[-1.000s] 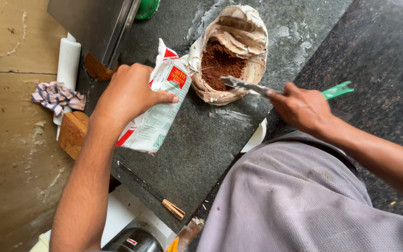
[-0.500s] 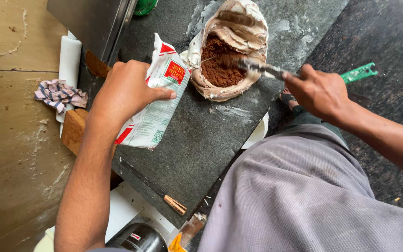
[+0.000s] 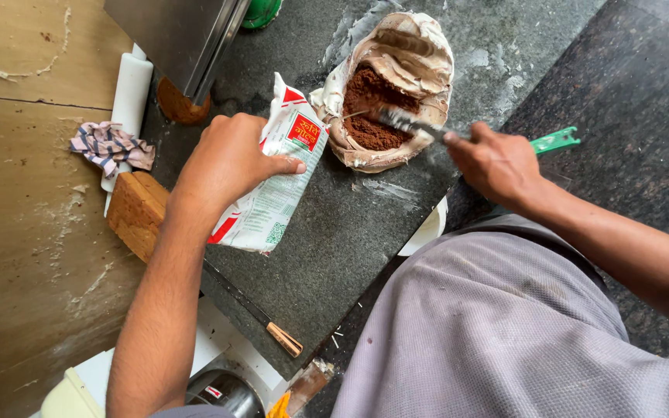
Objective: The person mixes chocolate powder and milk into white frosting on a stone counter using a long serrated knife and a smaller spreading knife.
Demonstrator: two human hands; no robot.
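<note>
While the left hand point(image 3: 226, 166) lies wrapped over the upper part of a white, green and red packet point(image 3: 269, 186), fingers curled round its far side and thumb pressed against the printed face, the packet leans tilted on the dark stone counter point(image 3: 334, 255) just left of the open bag of brown powder point(image 3: 389, 93). That bag is the landmark: it sits slumped at the back of the counter, its pale, crumpled mouth rolled open around the reddish-brown heap.

From the right of the bag, the right hand point(image 3: 497, 162) is closed tight round a knife point(image 3: 416, 124) with a green handle end showing behind the fist; its metal blade reaches over the bag's rim and its tip touches the powder.

By its look, the packet is thin, flexible film, light and easily creased, with a torn top corner that could spill if squeezed low down; holding it round the upper half, as now, seems the steadiest place. The bag looks soft and floppy, with no stiffness of its own, so it would sag if lifted by one edge.

Well left of the bag, off the counter, lie a striped cloth point(image 3: 110, 147), a white roll point(image 3: 129, 97) and a wooden block point(image 3: 137, 213). A grey metal box point(image 3: 180, 35) stands to the bag's upper left.
</note>
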